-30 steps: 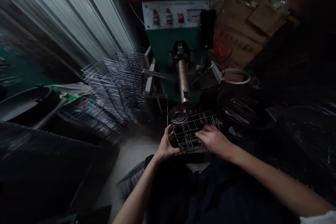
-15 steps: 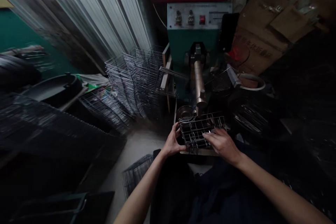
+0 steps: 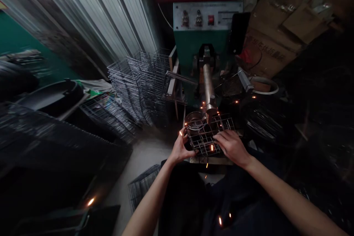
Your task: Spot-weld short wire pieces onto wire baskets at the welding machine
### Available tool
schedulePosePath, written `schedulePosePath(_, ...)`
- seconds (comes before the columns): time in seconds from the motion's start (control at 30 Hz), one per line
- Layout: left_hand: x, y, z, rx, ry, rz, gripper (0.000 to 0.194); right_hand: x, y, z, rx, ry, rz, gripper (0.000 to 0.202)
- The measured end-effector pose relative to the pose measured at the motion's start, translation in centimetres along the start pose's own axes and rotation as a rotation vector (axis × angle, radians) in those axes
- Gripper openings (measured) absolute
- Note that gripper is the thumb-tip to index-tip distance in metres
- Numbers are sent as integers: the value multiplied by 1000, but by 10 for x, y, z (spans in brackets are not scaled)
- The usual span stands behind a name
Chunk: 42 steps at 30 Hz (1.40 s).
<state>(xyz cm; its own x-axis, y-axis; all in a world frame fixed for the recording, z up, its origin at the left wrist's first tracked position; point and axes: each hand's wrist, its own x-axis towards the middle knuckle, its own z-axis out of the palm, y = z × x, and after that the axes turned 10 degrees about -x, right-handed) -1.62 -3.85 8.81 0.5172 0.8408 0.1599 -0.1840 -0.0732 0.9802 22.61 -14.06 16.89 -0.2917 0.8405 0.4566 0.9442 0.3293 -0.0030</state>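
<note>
A small wire basket (image 3: 203, 141) of crossed metal rods sits under the tip of a spot welder's cylindrical arm (image 3: 209, 86). My left hand (image 3: 179, 147) grips the basket's left side, thumb at the near edge and fingers at the far one. On its right side, my right hand (image 3: 231, 146) is closed with the fingertips pinched at the wires. Whether a loose rod lies in that pinch is too small to tell. Orange sparks (image 3: 212, 147) fly around the arm's tip, over the basket and down past my lap. A round metal dish (image 3: 195, 121) is partly hidden behind the basket.
The welder's green body (image 3: 185, 44) with its switch panel stands ahead. Stacked wire panels (image 3: 138, 86) rise at the left, and another wire stack (image 3: 142, 184) is on the floor below. A dark bundle of rods (image 3: 265, 123) and cardboard boxes (image 3: 272, 40) are at the right.
Bright sparks have appeared around the welder's tip and scattered outward. The basket tilts flatter under the tip, and my right hand has shifted slightly left. Both hands keep hold.
</note>
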Motion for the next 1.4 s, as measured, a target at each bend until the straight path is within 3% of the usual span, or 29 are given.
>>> schedulePosePath(0.23,24,5,-4,-133,-13,-55,110,22,14,14,-36,103,91,15)
schedulePosePath(0.47,36,-4,-13,-102,-14,-48,111,26,24,11,-95,92,123,18)
schedulePosePath(0.77,69,3,-22,-121,-59,-50,114,45,43,19,-16,63,112,13)
schedulePosePath(1.0,70,-13,-22,-206,-50,-103,112,40,45,9,76,43,98,15)
schedulePosePath(1.23,65,2,-27,-93,-6,-19,111,42,40,8,-64,-19,71,15)
schedulePosePath(1.4,63,0,-31,-119,-14,-67,113,45,37,14,-55,-16,71,14)
